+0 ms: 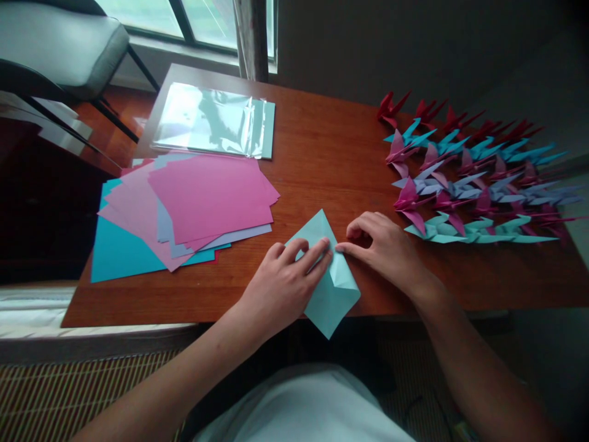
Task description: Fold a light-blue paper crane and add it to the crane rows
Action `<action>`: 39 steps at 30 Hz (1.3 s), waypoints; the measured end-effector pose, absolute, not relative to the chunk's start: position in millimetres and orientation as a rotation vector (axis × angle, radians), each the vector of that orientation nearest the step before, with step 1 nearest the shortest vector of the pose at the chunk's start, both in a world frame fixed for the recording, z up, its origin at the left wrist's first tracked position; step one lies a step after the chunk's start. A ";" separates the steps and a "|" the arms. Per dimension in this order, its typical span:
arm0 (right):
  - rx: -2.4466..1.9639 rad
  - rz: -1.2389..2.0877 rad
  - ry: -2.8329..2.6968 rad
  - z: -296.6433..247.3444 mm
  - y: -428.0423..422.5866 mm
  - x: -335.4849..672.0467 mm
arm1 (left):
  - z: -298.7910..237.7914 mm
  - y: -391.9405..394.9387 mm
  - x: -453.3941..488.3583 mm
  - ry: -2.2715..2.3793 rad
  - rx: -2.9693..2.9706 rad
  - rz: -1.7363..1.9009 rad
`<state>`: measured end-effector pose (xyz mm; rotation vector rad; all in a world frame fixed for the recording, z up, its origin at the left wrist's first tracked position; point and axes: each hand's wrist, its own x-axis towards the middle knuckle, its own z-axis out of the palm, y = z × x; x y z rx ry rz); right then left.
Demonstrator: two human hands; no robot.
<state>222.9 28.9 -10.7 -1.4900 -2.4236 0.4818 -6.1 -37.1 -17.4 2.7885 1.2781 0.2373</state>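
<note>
A mint-green sheet of origami paper, partly folded, lies at the front edge of the table, with its lower corner sticking out past the edge. My left hand rests on its left side, bent fingers holding the folded layers down near the middle. At the paper's right edge, my right hand has its thumb tip against the fold and its other fingers curled in. A raised flap with a crease shows below the fingertips. What lies beneath my left fingers is hidden.
Left of my hands, loose pink, lilac and blue paper sheets lie in a fanned pile. Behind them sits a shiny clear packet of paper. Rows of folded paper cranes in several colours stand on the right. A chair stands beyond the table.
</note>
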 end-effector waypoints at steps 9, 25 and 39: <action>-1.639 0.357 -2.317 -20.3 74.9 181.0 | -15.8 -37.1 -5.4 1.290 2.787 0.212; -1.425 0.560 -2.043 25.0 36.4 197.9 | -22.4 -41.3 -6.3 1.387 2.747 0.399; -1.523 0.246 -2.145 -22.0 -19.7 191.4 | -23.2 -41.0 -6.3 1.369 2.691 0.429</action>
